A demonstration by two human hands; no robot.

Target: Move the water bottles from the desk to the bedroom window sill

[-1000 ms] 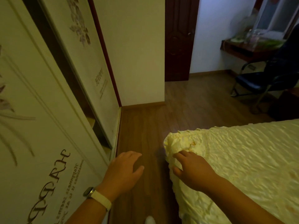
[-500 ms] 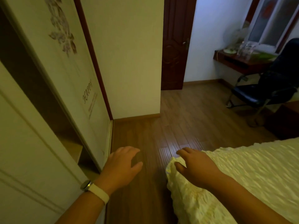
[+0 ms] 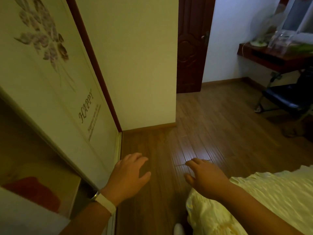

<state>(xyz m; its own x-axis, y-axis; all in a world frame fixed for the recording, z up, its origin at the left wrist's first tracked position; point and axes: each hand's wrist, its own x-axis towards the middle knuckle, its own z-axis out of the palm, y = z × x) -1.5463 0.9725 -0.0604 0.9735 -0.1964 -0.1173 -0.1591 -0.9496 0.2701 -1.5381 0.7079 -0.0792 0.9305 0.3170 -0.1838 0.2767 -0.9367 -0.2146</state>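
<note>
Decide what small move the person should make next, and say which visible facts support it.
Probably a step forward and to the right across the wooden floor toward the desk. Both the left hand and the right hand are open and hold nothing, and the clear bottles, blurred at this range, stand on the desk far beyond reach, past the corner of the bed.

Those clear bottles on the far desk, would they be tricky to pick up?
The clear bottles look like thin plastic, so probably light and squashy. They seem upright, close together on the desk, so a nudge might tip one.
</note>
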